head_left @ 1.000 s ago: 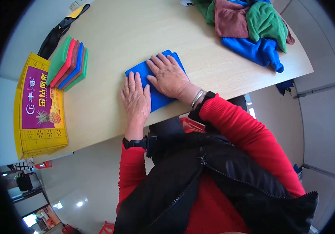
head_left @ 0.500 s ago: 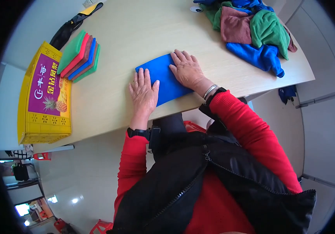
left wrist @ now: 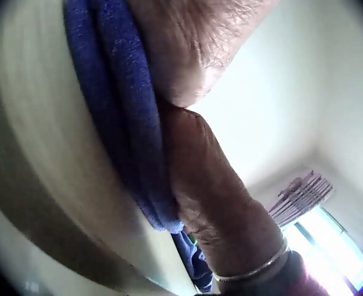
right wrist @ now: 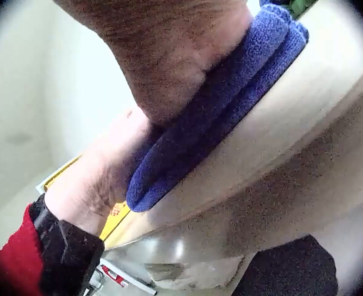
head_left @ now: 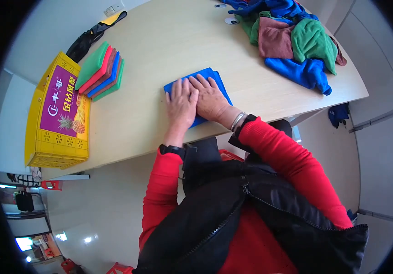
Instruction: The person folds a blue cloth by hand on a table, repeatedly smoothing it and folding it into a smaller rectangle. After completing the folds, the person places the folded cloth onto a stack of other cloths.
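And here on the desk (head_left: 146, 50), the folded blue cloth (head_left: 220, 87) lies right beneath both palms, the left hand (head_left: 181, 106) and right hand (head_left: 211, 103) flat with fingers extended, touching side by side, the yellow box (head_left: 55, 114) well off to the cloth's left.

Here's the blue cloth (head_left: 219, 83), folded into a flat, roughly four-sided pad, lying at a slant on the pale table (head_left: 144, 107), close to its near edge. Side on, it shows a fuzzy nap and two thick, rounded layers, one over the other, slightly out of line at the far right corner.
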Demonstrator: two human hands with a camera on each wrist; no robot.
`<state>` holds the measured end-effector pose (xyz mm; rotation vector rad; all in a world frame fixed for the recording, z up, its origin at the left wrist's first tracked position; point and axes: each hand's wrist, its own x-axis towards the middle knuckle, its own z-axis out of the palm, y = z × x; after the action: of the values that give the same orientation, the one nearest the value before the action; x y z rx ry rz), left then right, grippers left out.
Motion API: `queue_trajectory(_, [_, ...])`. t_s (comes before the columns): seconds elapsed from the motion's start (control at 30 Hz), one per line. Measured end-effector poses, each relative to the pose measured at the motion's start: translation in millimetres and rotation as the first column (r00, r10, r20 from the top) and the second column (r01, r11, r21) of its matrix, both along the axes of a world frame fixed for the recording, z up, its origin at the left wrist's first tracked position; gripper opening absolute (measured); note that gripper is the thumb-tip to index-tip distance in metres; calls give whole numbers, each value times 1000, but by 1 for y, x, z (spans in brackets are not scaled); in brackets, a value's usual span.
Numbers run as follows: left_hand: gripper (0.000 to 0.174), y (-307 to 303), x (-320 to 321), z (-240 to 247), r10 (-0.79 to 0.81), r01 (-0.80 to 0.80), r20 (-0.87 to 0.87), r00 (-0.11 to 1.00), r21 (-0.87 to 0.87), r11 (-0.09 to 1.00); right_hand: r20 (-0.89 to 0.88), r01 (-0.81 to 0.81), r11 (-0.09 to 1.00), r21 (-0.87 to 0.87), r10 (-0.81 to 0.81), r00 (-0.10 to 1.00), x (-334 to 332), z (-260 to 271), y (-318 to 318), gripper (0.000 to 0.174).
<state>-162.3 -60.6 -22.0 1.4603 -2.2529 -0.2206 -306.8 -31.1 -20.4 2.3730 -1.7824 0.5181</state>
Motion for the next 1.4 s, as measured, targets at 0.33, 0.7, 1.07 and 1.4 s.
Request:
queue_trajectory(0.33, [75,3,-2,-9,-6,6,109,994,0,1000,21,-3,997,77,1,1000,-5,-10,-7,62])
queue_trajectory(0.7, [84,9,6,-2,22,-24,155,988,12,1000,61,78,995,56,-81,995,-28,-12,-9,62])
queue_trajectory(1.07, [85,28,36,-4,133,-149,143,981,109,983,107,169,979,116,-182,977,-50,-2,11,61])
queue_trajectory(1.4, [81,29,32,7,113,-113,135,984,-6,994,57,87,995,-45,-84,995,-14,6,14,59])
